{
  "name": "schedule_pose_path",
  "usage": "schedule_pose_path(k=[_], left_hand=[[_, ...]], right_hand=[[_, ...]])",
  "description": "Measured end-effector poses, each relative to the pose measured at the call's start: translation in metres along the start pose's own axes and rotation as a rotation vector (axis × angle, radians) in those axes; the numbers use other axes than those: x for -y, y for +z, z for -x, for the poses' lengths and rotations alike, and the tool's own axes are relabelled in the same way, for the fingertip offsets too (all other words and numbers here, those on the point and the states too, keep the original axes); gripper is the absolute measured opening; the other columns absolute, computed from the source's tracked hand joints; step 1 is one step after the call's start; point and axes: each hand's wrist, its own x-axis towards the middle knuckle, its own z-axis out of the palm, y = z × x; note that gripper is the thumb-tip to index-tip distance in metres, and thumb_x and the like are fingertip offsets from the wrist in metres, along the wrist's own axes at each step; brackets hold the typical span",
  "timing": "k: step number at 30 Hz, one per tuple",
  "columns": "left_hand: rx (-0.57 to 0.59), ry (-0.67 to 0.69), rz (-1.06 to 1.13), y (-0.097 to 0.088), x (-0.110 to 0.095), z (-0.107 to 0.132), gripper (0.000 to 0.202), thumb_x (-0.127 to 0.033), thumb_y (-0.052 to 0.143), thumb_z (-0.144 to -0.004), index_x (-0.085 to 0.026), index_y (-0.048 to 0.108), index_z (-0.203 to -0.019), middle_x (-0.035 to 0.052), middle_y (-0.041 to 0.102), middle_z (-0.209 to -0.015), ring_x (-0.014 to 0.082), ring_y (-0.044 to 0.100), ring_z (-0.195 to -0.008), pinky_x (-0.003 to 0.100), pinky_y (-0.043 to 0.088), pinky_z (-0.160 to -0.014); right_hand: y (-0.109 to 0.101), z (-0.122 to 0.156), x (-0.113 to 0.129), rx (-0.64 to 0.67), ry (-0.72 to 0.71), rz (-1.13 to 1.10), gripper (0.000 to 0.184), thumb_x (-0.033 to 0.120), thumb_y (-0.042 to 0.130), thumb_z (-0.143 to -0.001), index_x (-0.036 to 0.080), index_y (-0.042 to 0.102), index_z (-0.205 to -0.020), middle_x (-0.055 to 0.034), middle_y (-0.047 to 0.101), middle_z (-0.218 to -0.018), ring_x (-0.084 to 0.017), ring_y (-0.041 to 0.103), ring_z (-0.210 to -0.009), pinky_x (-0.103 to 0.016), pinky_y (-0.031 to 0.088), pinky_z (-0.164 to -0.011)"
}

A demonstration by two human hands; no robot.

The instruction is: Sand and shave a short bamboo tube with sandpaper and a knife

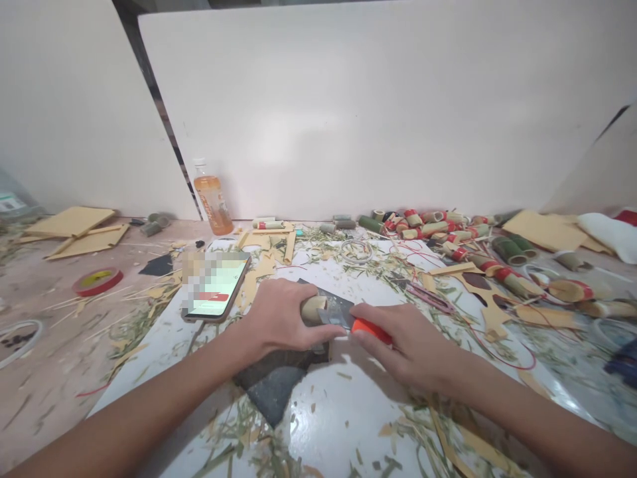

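Note:
My left hand is closed around a short pale bamboo tube, pressing it down on a dark mat over the white board. My right hand grips a knife by its orange handle. The grey blade lies against the open end of the tube. The two hands nearly touch at the tube.
A phone with a lit screen lies just left of my left hand. An orange drink bottle stands at the back wall. Several bamboo pieces with red tape are heaped at right. A red tape roll and cardboard sheets lie at left. Shavings litter the table.

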Motion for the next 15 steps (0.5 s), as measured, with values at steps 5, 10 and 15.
schedule_pose_path(k=[5,10,15], left_hand=[[0.015,0.074,0.066,0.0016,-0.0008,0.0003,0.061,-0.075,0.05,-0.07,-0.018,0.042,-0.052,-0.0029,0.042,-0.046,0.0109,0.037,-0.046,0.026,0.021,-0.049],[0.007,0.106,0.051,0.0038,0.001,0.0016,0.056,-0.069,0.052,-0.072,-0.018,0.042,-0.052,-0.0032,0.042,-0.046,0.0107,0.037,-0.046,0.025,0.021,-0.048],[-0.004,0.085,-0.016,0.0033,-0.0009,0.0021,0.058,-0.071,0.048,-0.073,-0.018,0.041,-0.05,-0.0017,0.043,-0.044,0.0116,0.038,-0.044,0.026,0.021,-0.048]], right_hand=[[-0.0017,0.0004,0.0036,0.031,-0.045,-0.016,0.027,0.036,0.039,-0.096,0.021,0.052,-0.078,0.0017,0.054,-0.063,-0.013,0.047,-0.055,-0.025,0.028,-0.054],[-0.0032,0.0012,0.0041,0.042,-0.049,-0.014,0.029,0.038,0.038,-0.096,0.021,0.051,-0.076,0.0023,0.053,-0.061,-0.013,0.045,-0.053,-0.025,0.026,-0.053],[-0.002,0.002,0.002,0.006,-0.042,0.043,0.031,0.041,0.035,-0.098,0.022,0.052,-0.08,0.0017,0.056,-0.063,-0.014,0.047,-0.055,-0.025,0.025,-0.055]])
